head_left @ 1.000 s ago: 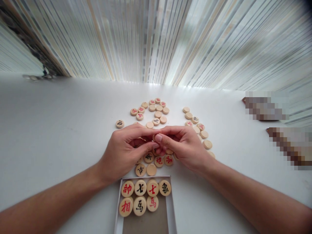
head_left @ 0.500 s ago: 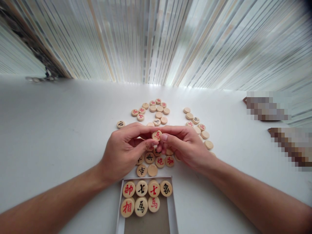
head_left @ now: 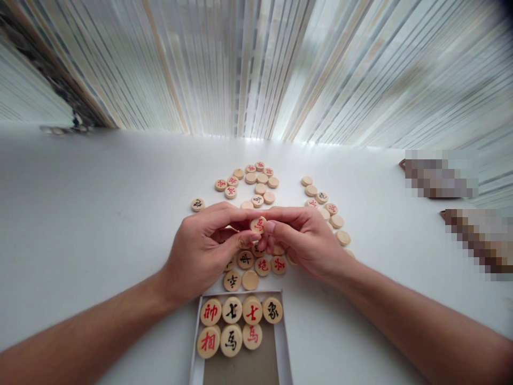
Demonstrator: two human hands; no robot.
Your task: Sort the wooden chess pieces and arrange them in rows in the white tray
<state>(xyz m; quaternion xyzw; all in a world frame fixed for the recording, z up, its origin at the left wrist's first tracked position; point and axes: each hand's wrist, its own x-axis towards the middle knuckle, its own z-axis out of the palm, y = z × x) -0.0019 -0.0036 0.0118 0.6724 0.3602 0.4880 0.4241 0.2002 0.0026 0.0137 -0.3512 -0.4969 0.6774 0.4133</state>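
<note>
Between the fingertips of both hands is a round wooden Chinese chess piece (head_left: 257, 224) with a red character facing me. My left hand (head_left: 204, 246) pinches its left side, thumb below and index finger above. My right hand (head_left: 306, 238) grips the right side with thumb and index finger. Just nearer to me stands an open white box (head_left: 285, 342), holding two rows of pieces: a red-marked piece (head_left: 210, 312) at far left, a black-marked one (head_left: 272, 310) at far right, and a red-marked piece (head_left: 252, 337) ending the second row. Under my hands lie more pieces, partly hidden.
Loose chess pieces, some blank side up, spread over the white table (head_left: 100, 214). One black-marked piece (head_left: 197, 205) lies apart at left, and a line of pieces (head_left: 336, 221) runs along the right. Striped curtains (head_left: 256, 64) hang behind. Two blurred-out objects (head_left: 441, 179) stand at far right.
Both hands keep nearly the same pose around the red-marked piece, which has tilted very slightly. The pieces on the table and in the box stay put; the view shifts a little.
</note>
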